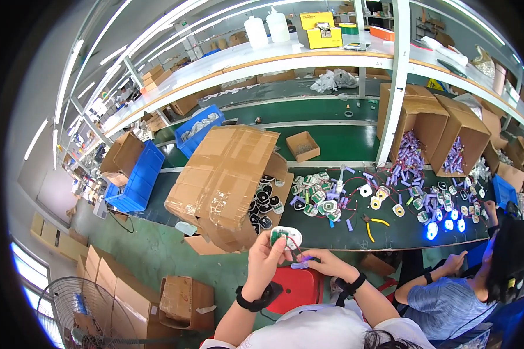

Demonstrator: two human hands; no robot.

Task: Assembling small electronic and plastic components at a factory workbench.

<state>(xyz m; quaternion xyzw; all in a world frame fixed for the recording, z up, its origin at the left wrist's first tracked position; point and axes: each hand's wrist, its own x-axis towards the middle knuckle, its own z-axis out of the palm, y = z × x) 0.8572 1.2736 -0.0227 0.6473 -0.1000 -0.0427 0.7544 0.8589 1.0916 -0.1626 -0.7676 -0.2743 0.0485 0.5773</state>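
Observation:
My left hand (264, 260) pinches a white oval housing with a green circuit board (289, 235) in it, held up before the bench's front edge. Thin dark and red wires run down from the board toward a small purple cylindrical battery (300, 265). The fingers of my right hand (330, 265) are closed on that battery, just below and right of the housing. A bluish glow shows near those fingertips. Beyond my hands, a tilted cardboard box (227, 168) holds many black oval parts (264, 200). Similar white and green circuit pieces (320, 195) lie heaped on the bench.
Yellow-handled pliers (371, 227) lie near the bench edge. Cardboard boxes (419, 110) spill purple batteries (410, 157) at the right. Blue-lit units (445, 227) sit before a co-worker in a grey-blue shirt (454, 302). A red stool (300, 285) stands below my hands; a fan (87, 314) stands at lower left.

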